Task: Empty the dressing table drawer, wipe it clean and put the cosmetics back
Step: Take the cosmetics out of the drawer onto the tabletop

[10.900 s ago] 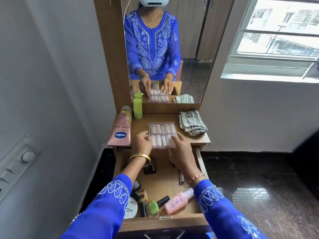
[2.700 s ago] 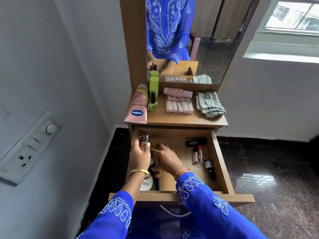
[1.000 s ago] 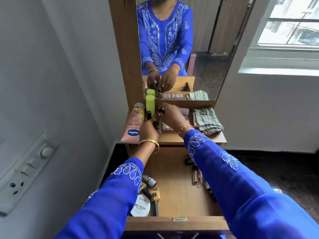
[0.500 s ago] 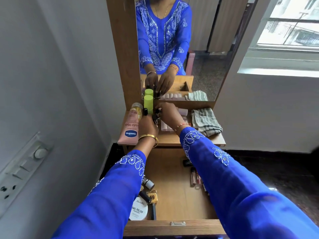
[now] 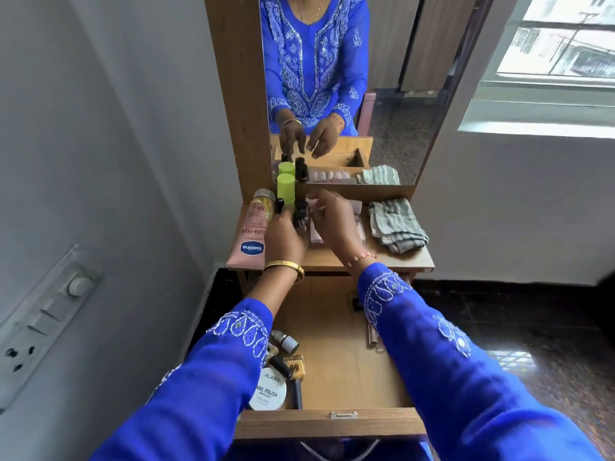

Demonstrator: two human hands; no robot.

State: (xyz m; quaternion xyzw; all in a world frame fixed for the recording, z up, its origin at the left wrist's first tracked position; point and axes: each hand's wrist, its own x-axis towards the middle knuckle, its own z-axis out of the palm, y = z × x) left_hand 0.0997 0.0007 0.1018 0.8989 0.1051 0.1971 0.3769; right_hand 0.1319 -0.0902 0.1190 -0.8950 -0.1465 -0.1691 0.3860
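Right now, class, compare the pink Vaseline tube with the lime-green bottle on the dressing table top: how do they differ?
The Vaseline tube is pale pink; the lime-green bottle is bright green. The tube lies flat along the left edge, its end overhanging the front; the bottle stands upright by the mirror. The tube shows a blue logo; the bottle shows no visible print. Both sit at the left of the dressing table top.

Both arms were covered by long sleeves of bright blue fabric, trimmed near the cuffs with white embroidered loops and paisley shapes. A gold bangle [image 5: 285, 268] was worn on the left wrist, and a thin beaded bracelet [image 5: 362, 258] on the right.
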